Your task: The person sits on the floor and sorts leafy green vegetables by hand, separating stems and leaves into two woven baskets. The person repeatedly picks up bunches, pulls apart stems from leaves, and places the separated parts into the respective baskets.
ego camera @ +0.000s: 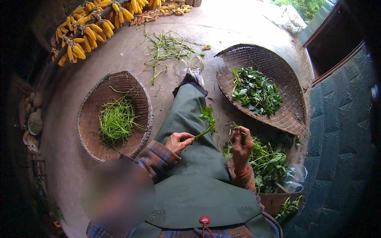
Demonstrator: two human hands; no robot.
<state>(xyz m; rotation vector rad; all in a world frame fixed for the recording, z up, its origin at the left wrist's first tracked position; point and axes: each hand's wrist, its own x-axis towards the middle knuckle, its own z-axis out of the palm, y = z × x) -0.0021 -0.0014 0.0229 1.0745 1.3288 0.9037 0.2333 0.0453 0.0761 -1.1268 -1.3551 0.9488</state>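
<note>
Between its thumb and fingers my left hand [179,142] pinches a green stem with leaves [209,117] at its tip, above my lap. My right hand [242,145] is raised at the right, its fingers closed on a small green piece of plant [240,130]. Just beyond that wrist lies a heap of uncut leafy stems [269,162]. A woven bamboo basket [89,119] on the left holds a bundle of thin green stems [117,120]. Picked dark leaves [257,90] are piled in a second woven basket [285,68] at the right. A dark green apron [190,119] covers my legs.
Loose stalks [166,46] are strewn on the concrete floor [119,53] beyond my shoes [195,67]. Corn cobs [95,31] hang from a pole at the upper left. A clear plastic bag [296,177] lies beside the leafy heap, near the green wall [336,125].
</note>
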